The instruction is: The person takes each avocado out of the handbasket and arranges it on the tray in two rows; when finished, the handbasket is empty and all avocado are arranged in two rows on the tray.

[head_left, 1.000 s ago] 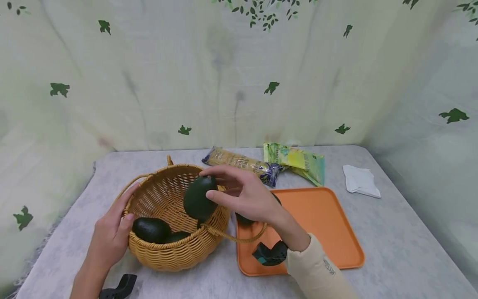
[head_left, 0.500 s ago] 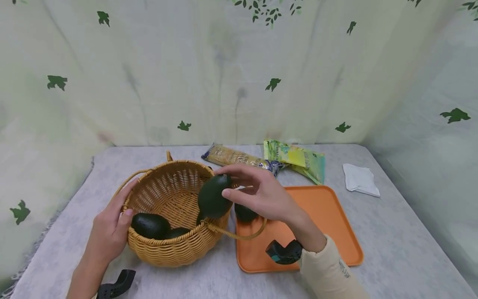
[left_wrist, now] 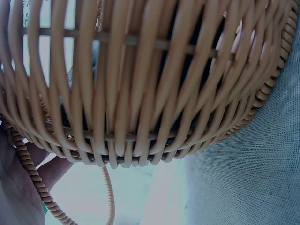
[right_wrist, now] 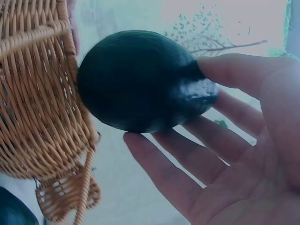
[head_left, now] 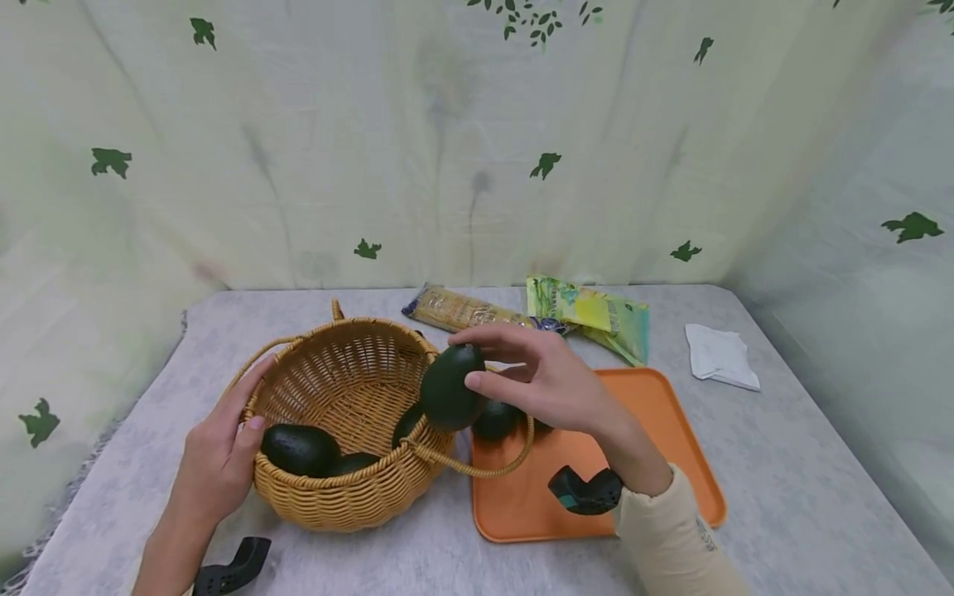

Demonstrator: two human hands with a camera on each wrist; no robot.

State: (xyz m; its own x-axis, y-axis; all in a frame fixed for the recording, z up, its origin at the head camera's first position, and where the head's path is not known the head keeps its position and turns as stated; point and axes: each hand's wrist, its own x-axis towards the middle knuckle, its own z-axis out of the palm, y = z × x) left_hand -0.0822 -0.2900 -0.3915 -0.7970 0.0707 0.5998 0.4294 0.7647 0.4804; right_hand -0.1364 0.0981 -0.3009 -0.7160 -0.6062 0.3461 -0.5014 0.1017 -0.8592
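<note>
Dark green avocados lie in a wicker basket (head_left: 343, 497), one at the left (head_left: 301, 449) and others partly hidden by its wall. My left hand (head_left: 216, 455) grips the basket's left rim, thumb on the edge. In the left wrist view, woven wall (left_wrist: 136, 79) fills most of the picture and a bit of that hand (left_wrist: 18, 183) shows. My right hand (head_left: 555, 385) pinches an avocado (head_left: 452, 387) above the basket's right rim. The right wrist view shows thumb and fingertips on this avocado (right_wrist: 140, 82), with the basket (right_wrist: 37, 93) close beside it.
An orange tray (head_left: 633, 463) on the right bears an avocado (head_left: 495, 420) and another dark one mostly hidden. The basket's handle (head_left: 477, 473) hangs over the tray's left edge. Behind lie a noodle packet (head_left: 469, 310), green packets (head_left: 589, 314) and a white tissue pack (head_left: 719, 356).
My right hand has carried the avocado rightward, from over the basket's inside to its right rim. The left hand keeps its hold on the basket, which has stayed nearly still.
</note>
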